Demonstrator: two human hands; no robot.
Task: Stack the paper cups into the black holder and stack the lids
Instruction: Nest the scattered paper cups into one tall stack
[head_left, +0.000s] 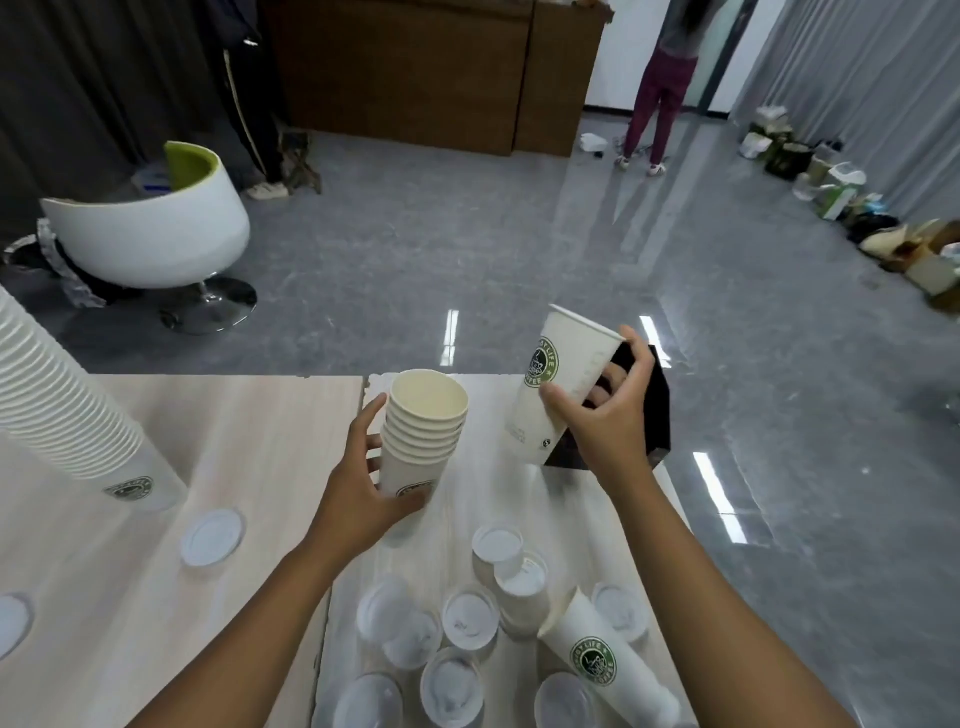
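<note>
Presently: single paper cup, light, thin-walled, crushable (hold mid-wall, gently), clasped in right hand at 1 o'clock before black holder; left hand clasps nested cup stack on surface

Around the black holder, three cup stacks, two single cups and roughly thirteen lids are being counted.

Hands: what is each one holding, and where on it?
The right hand holds a single paper cup around its middle. The left hand holds a short stack of cups near its lower part.
</note>
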